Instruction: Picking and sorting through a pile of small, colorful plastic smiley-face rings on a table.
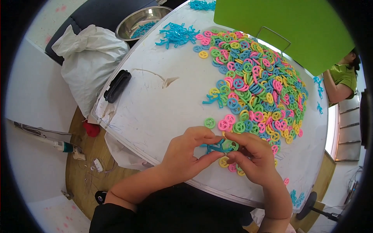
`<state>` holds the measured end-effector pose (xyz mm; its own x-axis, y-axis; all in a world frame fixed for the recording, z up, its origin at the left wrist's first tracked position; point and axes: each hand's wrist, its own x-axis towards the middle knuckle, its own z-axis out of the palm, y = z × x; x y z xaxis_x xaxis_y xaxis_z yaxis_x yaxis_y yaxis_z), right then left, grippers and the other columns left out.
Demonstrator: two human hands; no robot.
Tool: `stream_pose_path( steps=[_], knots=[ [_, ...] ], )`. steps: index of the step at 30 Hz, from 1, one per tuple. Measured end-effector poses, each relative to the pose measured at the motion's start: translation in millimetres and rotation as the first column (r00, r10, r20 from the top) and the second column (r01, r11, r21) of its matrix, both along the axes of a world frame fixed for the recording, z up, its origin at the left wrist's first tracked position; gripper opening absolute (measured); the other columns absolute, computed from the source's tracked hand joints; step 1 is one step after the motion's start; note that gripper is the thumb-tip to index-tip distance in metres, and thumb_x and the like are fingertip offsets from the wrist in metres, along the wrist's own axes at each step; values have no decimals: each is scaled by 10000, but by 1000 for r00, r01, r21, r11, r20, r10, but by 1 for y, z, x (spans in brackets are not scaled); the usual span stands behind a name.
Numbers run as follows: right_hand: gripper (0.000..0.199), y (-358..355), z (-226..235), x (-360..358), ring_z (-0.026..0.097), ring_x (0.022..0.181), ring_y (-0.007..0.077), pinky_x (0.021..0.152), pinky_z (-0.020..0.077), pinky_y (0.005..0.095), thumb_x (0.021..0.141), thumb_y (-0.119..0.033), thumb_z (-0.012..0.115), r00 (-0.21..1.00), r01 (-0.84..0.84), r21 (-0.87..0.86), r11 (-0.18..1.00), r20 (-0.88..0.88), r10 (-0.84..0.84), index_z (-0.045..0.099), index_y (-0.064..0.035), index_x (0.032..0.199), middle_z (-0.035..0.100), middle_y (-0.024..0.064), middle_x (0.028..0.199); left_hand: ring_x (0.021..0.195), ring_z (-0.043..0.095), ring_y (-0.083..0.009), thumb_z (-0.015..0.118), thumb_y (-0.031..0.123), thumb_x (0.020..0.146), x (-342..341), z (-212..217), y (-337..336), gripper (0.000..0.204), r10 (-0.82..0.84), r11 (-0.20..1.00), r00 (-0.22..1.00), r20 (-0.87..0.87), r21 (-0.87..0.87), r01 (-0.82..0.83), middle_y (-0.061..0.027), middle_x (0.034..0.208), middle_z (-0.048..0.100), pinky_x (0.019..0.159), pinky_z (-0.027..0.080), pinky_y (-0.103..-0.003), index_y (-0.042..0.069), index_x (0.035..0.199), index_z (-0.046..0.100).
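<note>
Close to the table's near edge my two hands meet. Pinched in my left hand (185,152) is a blue plastic frame piece (213,148), thin and branched. My right hand (253,158) grips a small green plastic wheel (232,145) between thumb and fingers, right against the blue piece. Whether the two parts are joined cannot be made out, as my fingers cover the contact. Just beyond my hands lies a big heap of pink, blue, yellow and green wheels (258,83). A few blue frame pieces (213,99) rest at the heap's left side.
On the white table (143,112) a pile of blue pieces (178,35) lies at the far left, near a black handle-like object (117,86). Beyond the left edge are a metal bowl (128,25) and a white sack (91,58). A green board (287,27) stands behind; another person (342,83) is at right.
</note>
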<state>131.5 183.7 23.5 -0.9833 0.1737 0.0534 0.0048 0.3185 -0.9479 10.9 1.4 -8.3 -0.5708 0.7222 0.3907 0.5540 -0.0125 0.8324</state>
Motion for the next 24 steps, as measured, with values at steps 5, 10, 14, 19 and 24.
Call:
stream_pose_path(
  steps=[5,10,14,19,24],
  knots=[
    [428,1,-2,-4,640,698,207,603,491,295,865,-6,708,987,-3,560,829,-133,93,628,-50,1283,635,117,856,956,690,-252,843,96,786,6,9,1,343,59,983,998,-34,-174,-64,-122,1105,655,759,543,-349,29,1084,686],
    [351,0,-3,0,666,650,131,562,547,262,932,-35,639,978,94,-281,955,207,-36,629,-10,1282,683,79,846,994,684,-288,847,110,769,7,7,-2,366,28,978,1000,4,-206,-27,-149,1153,671,794,553,-342,35,1087,682],
    [339,3,-16,-2,651,642,128,545,574,289,997,-121,573,922,332,-668,666,378,-80,603,4,1312,673,75,786,890,707,-290,847,104,755,-10,17,8,352,45,998,982,-185,60,-35,-137,1080,701,757,567,-334,37,1064,693],
    [342,6,-12,-3,626,632,107,544,560,285,998,-122,579,930,236,-767,596,356,90,605,-17,1322,662,54,788,794,698,-269,824,60,724,-23,3,-14,313,-162,980,859,-487,21,196,-118,931,720,717,567,-330,15,1012,709],
    [343,-1,-28,-10,604,623,128,566,519,289,971,-107,627,976,157,-42,987,156,-149,620,-47,1309,651,45,802,770,687,-260,717,-25,787,-28,8,-23,254,23,999,939,-343,36,-12,-126,905,718,696,548,-327,-8,1040,694]
  ],
)
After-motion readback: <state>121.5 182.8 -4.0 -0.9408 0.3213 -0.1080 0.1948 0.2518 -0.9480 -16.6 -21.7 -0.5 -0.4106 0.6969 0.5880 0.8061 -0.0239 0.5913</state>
